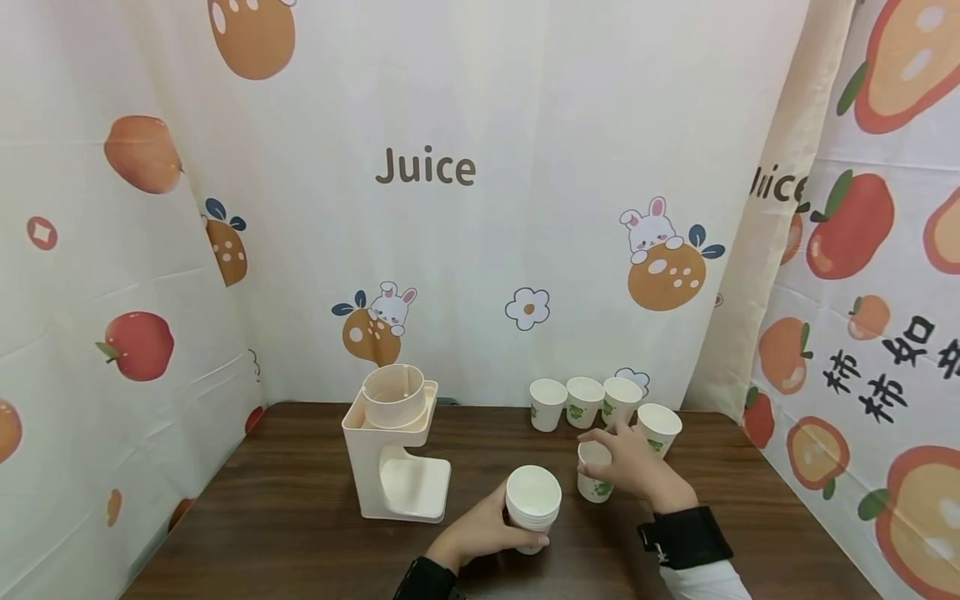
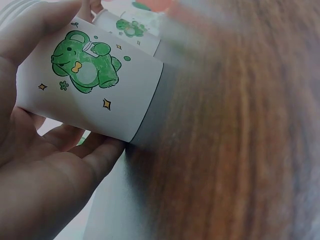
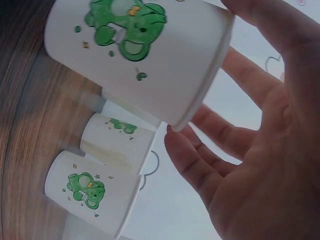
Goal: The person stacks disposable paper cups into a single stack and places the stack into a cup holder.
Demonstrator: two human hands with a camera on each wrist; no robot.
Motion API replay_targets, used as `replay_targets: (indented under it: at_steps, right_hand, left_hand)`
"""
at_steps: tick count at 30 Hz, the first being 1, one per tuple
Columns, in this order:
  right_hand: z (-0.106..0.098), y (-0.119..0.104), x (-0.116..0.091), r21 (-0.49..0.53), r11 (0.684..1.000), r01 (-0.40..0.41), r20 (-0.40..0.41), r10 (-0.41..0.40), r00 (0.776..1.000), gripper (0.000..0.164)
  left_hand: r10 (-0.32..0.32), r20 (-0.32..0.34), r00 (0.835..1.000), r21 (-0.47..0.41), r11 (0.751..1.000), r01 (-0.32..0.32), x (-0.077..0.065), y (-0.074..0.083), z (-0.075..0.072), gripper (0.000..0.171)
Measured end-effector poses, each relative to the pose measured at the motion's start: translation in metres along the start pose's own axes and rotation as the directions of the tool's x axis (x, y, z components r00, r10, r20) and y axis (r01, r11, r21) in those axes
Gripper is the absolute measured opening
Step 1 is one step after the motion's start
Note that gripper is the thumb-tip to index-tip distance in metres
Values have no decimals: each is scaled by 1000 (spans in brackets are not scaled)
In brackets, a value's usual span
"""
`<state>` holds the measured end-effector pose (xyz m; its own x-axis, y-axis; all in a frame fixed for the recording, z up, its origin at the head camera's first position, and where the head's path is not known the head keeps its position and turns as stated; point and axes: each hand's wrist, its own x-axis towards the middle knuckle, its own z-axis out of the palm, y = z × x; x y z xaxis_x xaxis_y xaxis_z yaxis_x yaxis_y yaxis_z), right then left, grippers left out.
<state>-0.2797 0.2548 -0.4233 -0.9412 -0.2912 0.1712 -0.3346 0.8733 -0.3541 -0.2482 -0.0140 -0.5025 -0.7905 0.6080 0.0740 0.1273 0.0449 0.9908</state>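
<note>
Cup stack [image 1: 533,504] R of machine [image 1: 372,467] (on tbl [image 1: 292,508])

From the head we looked forward and down, well back, over the table [image 1: 300,500] and curtain [image 1: 465,250]. From the left wrist we faced the left hand [image 2: 45,180] and the cup stack [image 2: 85,95] close up, the table turned sideways; from the right wrist, as near, the right hand [image 3: 260,155] and one cup [image 3: 150,75]. Each shared these with the head view.
</note>
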Motion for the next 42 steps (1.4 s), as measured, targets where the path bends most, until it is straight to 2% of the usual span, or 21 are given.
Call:
replay_targets:
  at_steps: [5, 19, 27, 36, 39, 42]
  right_hand:
    - [2, -5, -5, 7, 1000, -8, -8, 8, 1000, 43]
    - [14, 2, -7, 46, 999, -23, -53, 25, 998, 41]
    - [18, 0, -11, 68, 997, -33, -76, 38, 996, 39]
    - [14, -6, -13, 65, 998, 3, -131, 6, 991, 38]
    - [10, -11, -15, 70, 996, 50, -176, -37, 984, 35]
    - [6, -18, -18, 61, 991, 123, -233, -106, 967, 33]
  left_hand:
    - [1, 1, 1000, -5, 1000, -1, 1, -1, 0, 80]
    - [-12, -12, 1000, 4, 1000, 12, 2, -2, -1, 80]
    - [3, -3, 1000, 2, 1000, -3, 2, -4, -1, 80]
    - [16, 6, 1000, -12, 1000, -16, 0, -3, -1, 79]
    - [22, 6, 1000, -8, 1000, -22, 0, -3, -1, 79]
    - [21, 8, 1000, -4, 1000, -21, -1, -4, -1, 78]
